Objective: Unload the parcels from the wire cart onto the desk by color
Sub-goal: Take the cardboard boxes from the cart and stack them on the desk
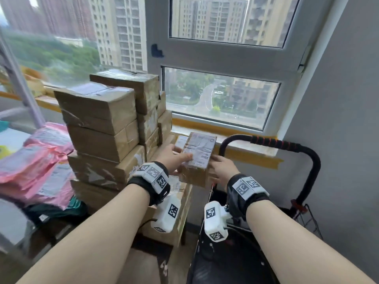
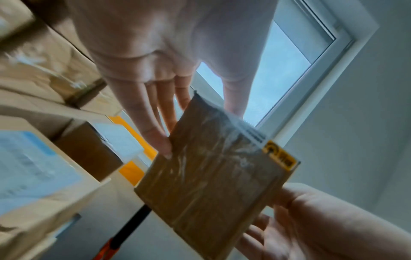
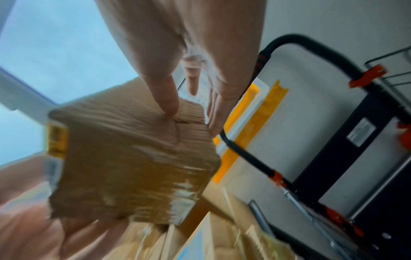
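Both hands, left hand (image 1: 174, 158) and right hand (image 1: 221, 167), grip pinching brown box (image 1: 198, 158) from either side beside stacked boxes (image 1: 106, 128)

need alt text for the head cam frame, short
Both hands, left hand and right hand, hold a small brown cardboard parcel beside a tall stack of brown boxes on the desk. Pink mailer bags lie to the left; the cart's black handle stands right, under a window.
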`<state>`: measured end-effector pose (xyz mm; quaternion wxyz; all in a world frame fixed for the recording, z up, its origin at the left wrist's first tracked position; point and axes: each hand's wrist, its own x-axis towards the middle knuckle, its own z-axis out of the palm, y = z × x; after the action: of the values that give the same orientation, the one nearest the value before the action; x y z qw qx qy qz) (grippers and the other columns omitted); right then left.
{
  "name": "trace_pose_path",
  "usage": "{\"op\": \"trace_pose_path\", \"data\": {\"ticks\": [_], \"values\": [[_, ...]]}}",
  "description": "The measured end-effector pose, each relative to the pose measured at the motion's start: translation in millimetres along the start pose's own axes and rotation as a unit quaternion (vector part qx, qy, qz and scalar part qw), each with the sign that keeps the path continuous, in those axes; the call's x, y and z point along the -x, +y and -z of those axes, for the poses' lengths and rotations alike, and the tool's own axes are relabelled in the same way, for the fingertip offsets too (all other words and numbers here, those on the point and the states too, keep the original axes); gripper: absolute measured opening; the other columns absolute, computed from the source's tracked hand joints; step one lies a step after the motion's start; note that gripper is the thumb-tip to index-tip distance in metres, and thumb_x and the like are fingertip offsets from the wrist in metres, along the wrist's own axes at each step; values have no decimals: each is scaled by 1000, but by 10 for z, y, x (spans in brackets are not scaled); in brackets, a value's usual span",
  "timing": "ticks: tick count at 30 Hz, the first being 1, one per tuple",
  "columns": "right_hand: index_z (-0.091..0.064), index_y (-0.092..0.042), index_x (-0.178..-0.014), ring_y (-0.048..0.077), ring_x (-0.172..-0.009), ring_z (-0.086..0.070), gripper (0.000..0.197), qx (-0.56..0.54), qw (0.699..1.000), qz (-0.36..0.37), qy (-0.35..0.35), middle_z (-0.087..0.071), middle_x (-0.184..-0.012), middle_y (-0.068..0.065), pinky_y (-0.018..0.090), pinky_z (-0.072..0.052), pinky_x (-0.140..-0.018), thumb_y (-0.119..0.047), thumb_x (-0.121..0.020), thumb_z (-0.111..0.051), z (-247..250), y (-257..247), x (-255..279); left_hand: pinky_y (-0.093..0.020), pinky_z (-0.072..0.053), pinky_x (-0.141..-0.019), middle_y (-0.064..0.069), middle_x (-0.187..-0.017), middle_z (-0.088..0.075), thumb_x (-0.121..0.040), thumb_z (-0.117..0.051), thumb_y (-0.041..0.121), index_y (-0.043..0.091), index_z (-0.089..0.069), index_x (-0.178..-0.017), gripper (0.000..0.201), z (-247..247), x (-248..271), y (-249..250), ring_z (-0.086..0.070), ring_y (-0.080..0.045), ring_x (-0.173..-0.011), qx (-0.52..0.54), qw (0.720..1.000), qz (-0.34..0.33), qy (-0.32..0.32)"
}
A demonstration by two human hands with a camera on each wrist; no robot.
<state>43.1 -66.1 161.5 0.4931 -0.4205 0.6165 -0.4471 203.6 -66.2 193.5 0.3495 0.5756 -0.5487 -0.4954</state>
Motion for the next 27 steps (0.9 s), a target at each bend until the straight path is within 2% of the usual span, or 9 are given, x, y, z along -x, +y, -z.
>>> {"op": "trace_pose_path", "data": {"ticks": [2,5,11,13,15,18,22,24,27], "values": [[-59,-9,-119,19,-74,-61,31,-7,999,-26,-46,-66,-110,15,30,-50,-65,3,-94,-45,-203,-40,61,-39,-57,-75,-6,-102,-60,-86,-66,21,12,-51,-109,29,157,22,-103,-62,-22,-87,-17,1000,1,24],[-56,-5,-122,17,-76,-60,33,-2,995,-55,-88,-65,-97,9,32,-52,-72,4,-93,-46,-426,-20,94,-41,-57,-78,-6,-105,-60,-86,-66,17,12,-52,-115,33,360,32,-241,-63,-25,-94,-26,998,23,42],[-50,1,-129,18,-73,-58,38,28,993,-73,-88,-57,-86,7,34,-53,-77,4,-92,-46,-623,78,71,-43,-55,-80,-10,-113,-62,-87,-64,15,16,-49,-106,23,477,-22,-472,-63,-28,-100,-17,997,61,45],[-51,-5,-128,18,-69,-61,36,23,992,-91,-86,-61,-86,8,31,-56,-68,2,-93,-46,-656,79,82,-41,-55,-79,-6,-111,-61,-88,-64,17,17,-48,-106,24,464,-49,-513,-62,-26,-99,-28,997,61,49],[-53,-11,-124,19,-66,-64,33,16,991,-109,-76,-68,-97,13,28,-56,-58,0,-94,-48,-667,71,90,-40,-56,-78,-3,-107,-59,-87,-64,19,18,-50,-109,26,448,-77,-534,-60,-24,-95,-36,996,61,53],[-53,-11,-121,22,-69,-65,29,14,991,-123,-58,-67,-106,17,29,-57,-56,-1,-95,-45,-656,62,96,-41,-56,-80,-4,-107,-60,-87,-64,20,18,-51,-110,27,443,-70,-532,-60,-23,-94,-42,996,66,52],[-53,-12,-106,20,-64,-64,17,14,991,-121,-61,-66,-81,10,26,-55,-53,-2,-96,-42,-631,33,112,-35,-55,-69,-8,-113,-60,-87,-64,20,14,-52,-120,35,456,-61,-479,-60,-25,-101,-46,995,69,56],[-53,-12,-97,18,-60,-63,14,17,990,-122,-63,-64,-75,8,24,-54,-49,-3,-97,-42,-629,17,126,-33,-53,-66,-8,-113,-59,-88,-64,20,13,-52,-121,36,460,-50,-470,-58,-24,-101,-49,994,69,62],[-53,-12,-89,16,-52,-63,16,24,989,-132,-65,-64,-73,9,23,-53,-47,-5,-98,-42,-629,2,157,-37,-55,-73,-7,-112,-60,-88,-63,19,16,-52,-114,28,465,-34,-481,-59,-24,-103,-57,993,76,63]]}}
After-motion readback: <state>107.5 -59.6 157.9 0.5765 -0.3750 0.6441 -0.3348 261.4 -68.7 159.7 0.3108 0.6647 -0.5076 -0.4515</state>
